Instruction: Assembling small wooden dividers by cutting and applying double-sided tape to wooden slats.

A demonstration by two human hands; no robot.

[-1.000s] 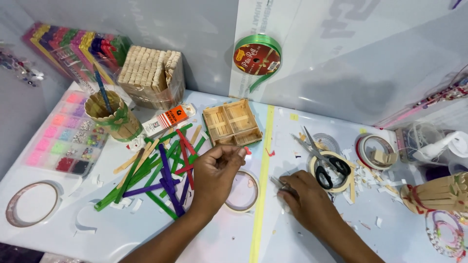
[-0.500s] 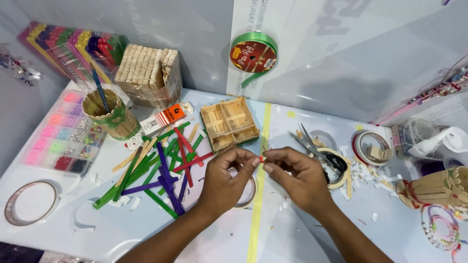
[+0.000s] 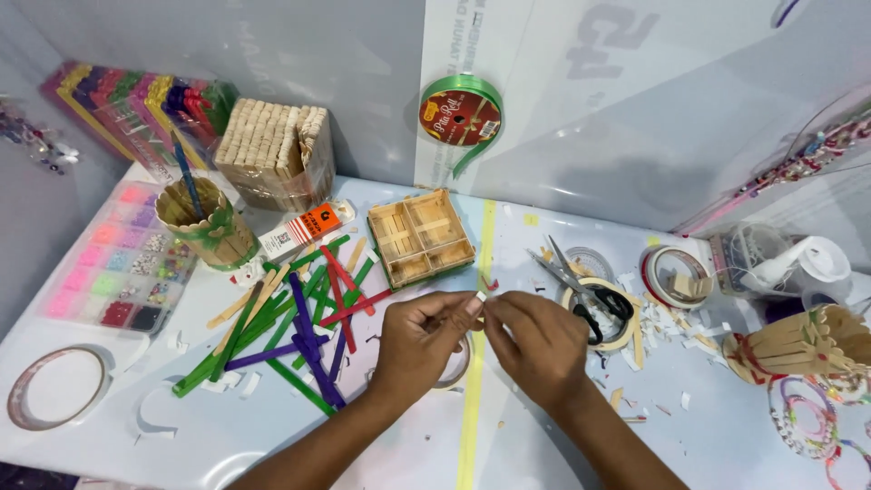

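My left hand (image 3: 422,340) and my right hand (image 3: 535,345) meet over the middle of the white table, fingertips pinched together on a small red and white strip (image 3: 484,290), which looks like a craft stick with tape on it. Just beyond the fingers lies a square tray made of plain wooden sticks (image 3: 419,236). To the left of my left hand, a loose pile of green, purple and red craft sticks (image 3: 299,331) lies spread out. A tape roll (image 3: 458,367) lies partly hidden under my left hand.
Scissors (image 3: 581,286) rest on a tape ring at right. A stick-built cup (image 3: 204,222), a glue tube (image 3: 304,229), a bundle of plain sticks (image 3: 277,154) and a bead box (image 3: 113,268) stand at left. A green ribbon spool (image 3: 460,116) leans on the wall. A stick cup (image 3: 798,345) lies far right.
My right hand has come in from the right of the table and joined my left hand; both now pinch the small strip, held a little higher and closer to the wooden tray.
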